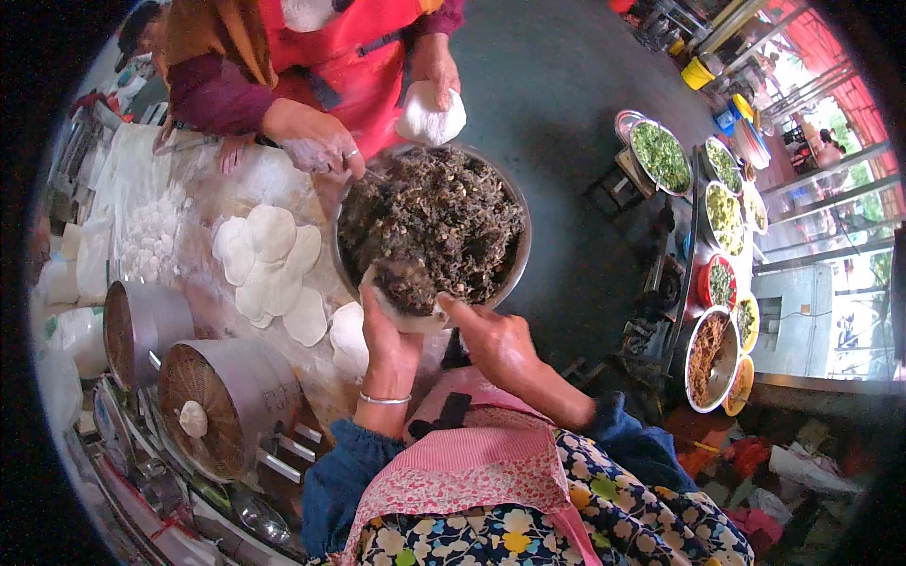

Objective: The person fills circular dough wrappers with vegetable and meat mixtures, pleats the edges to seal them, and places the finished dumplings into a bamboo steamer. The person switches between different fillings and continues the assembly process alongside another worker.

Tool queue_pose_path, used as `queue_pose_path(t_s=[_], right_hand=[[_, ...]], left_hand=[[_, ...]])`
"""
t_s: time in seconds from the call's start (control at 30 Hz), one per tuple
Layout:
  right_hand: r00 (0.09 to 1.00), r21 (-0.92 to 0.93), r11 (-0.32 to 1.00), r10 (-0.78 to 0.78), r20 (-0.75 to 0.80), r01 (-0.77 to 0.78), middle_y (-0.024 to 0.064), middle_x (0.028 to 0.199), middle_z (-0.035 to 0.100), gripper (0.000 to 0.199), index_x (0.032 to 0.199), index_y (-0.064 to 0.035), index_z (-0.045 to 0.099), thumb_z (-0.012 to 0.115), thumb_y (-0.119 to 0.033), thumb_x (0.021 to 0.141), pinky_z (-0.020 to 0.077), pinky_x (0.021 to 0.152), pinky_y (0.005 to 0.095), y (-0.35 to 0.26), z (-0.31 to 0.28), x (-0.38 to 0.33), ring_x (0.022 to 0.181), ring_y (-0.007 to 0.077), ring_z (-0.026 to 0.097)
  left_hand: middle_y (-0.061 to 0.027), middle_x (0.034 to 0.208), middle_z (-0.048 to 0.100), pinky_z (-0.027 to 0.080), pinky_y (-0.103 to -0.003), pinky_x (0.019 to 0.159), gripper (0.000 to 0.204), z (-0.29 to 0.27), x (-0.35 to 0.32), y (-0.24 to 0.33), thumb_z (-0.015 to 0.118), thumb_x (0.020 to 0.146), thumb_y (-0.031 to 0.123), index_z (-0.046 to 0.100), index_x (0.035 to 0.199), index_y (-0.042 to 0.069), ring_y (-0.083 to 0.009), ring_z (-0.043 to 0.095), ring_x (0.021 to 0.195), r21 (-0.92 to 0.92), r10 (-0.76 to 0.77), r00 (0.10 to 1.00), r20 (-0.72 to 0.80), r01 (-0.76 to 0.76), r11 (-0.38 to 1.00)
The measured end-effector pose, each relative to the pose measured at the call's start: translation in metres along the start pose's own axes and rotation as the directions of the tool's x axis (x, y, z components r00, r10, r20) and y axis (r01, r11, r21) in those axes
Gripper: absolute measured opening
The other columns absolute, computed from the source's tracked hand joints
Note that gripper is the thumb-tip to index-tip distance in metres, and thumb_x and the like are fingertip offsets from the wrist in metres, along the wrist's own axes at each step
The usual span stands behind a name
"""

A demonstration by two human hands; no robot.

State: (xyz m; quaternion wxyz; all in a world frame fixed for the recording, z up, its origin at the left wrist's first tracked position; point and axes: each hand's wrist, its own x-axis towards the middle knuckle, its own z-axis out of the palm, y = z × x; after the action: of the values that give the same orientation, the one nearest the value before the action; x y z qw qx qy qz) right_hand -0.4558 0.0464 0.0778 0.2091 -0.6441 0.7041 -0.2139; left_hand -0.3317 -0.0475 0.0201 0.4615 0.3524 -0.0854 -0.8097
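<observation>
My left hand [385, 340], with a silver bangle at its wrist, cups a round dough wrapper [423, 323] loaded with dark chopped filling [404, 286]. My right hand [500, 344] is closed beside it, its fingertips at the wrapper's right edge; what they grip is hidden. Both hands are over the near rim of a large metal bowl [522, 247] heaped with the same filling. Across from me, a co-worker in a red apron has one hand [316, 137] on a handle at the bowl's far left and another hand [436, 71] holding a pale dough round [431, 115].
Flat dough wrappers [274, 259] overlap on the floured table [203, 203] at left, near small dough pieces [151, 226]. Round metal steamers [231, 396] stand at the near left, one with a bun [193, 418] on it. Bowls of greens [661, 156] and shredded filling [710, 358] line the right.
</observation>
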Motion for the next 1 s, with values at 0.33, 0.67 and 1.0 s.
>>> queue_pose_path(t_s=[0.33, 0.67, 1.0], right_hand=[[0.997, 0.287, 0.956, 0.071, -0.012, -0.065, 0.0231, 0.077, 0.061, 0.036, 0.119, -0.0105, 0.049, 0.048, -0.001, 0.084, 0.0483, 0.059, 0.0444, 0.007, 0.020, -0.005, 0.070, 0.0409, 0.061], [0.984, 0.332, 0.929, 0.179, -0.011, -0.166, 0.0222, 0.078, 0.062, 0.032, 0.116, -0.0104, 0.049, 0.046, 0.000, 0.086, 0.0493, 0.064, 0.0413, 0.032, 0.025, 0.006, 0.076, 0.0399, 0.063], [0.978, 0.392, 0.900, 0.209, 0.001, -0.193, 0.0231, 0.072, 0.060, 0.030, 0.117, -0.0092, 0.048, 0.044, -0.001, 0.088, 0.0486, 0.063, 0.0416, 0.023, 0.024, -0.005, 0.074, 0.0420, 0.061]], left_hand=[[-0.0064, 0.132, 0.047, 0.037, -0.045, 0.101, 0.054, -0.006, 0.002, 0.004, 0.028, 0.097, 0.048, 0.037, 0.135, 0.012, -0.0271, 0.047, 0.120, -0.025, -0.079, 0.997, 0.015, 0.079, 0.997], [-0.0070, 0.129, 0.051, 0.039, -0.045, 0.099, 0.050, -0.013, 0.009, 0.003, 0.029, 0.097, 0.045, 0.044, 0.130, 0.010, -0.0271, 0.050, 0.115, -0.084, -0.122, 0.992, 0.030, 0.124, 0.989], [-0.0066, 0.129, 0.051, 0.037, -0.045, 0.102, 0.048, -0.013, 0.003, 0.007, 0.029, 0.097, 0.043, 0.045, 0.130, 0.011, -0.0269, 0.049, 0.117, -0.087, -0.118, 0.993, 0.016, 0.119, 0.989]])
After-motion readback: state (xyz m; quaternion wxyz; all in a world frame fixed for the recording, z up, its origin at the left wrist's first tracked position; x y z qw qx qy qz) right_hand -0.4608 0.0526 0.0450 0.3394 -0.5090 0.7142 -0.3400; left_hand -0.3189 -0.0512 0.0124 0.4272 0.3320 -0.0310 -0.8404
